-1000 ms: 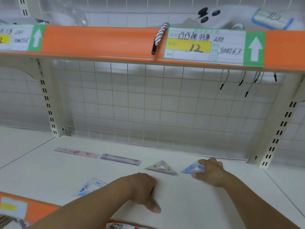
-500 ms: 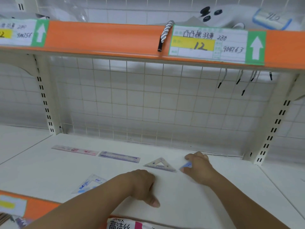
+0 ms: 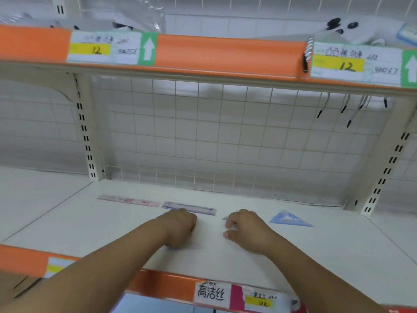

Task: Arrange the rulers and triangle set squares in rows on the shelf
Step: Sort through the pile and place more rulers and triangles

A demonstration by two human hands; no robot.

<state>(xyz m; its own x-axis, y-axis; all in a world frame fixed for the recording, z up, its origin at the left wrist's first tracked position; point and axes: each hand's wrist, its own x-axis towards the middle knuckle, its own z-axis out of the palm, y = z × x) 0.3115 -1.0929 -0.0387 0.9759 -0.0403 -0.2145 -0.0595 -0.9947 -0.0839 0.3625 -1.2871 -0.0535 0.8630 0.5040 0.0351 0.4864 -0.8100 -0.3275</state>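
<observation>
On the white shelf (image 3: pixel 293 251) a pink ruler (image 3: pixel 128 201) and a purple-blue ruler (image 3: pixel 191 208) lie end to end near the back. My left hand (image 3: pixel 180 227) is curled into a loose fist, with its knuckles at the near edge of the purple-blue ruler. My right hand (image 3: pixel 246 231) rests with bent fingers on a clear set square (image 3: pixel 225 218), of which only one corner shows. A blue set square (image 3: pixel 290 219) lies free to the right of that hand. A blue sliver of another set square (image 3: pixel 172 248) peeks out from under my left forearm.
A wire grid (image 3: pixel 225 141) closes the back of the shelf. The orange-edged upper shelf (image 3: pixel 225 55) hangs overhead with price labels. Slotted uprights (image 3: pixel 86 141) stand left and right, and cords (image 3: pixel 347 114) hang at the upper right.
My right hand let go of the blue set square and shifted left onto the clear one. My left hand slid forward to the purple-blue ruler, and its forearm now covers the front set square.
</observation>
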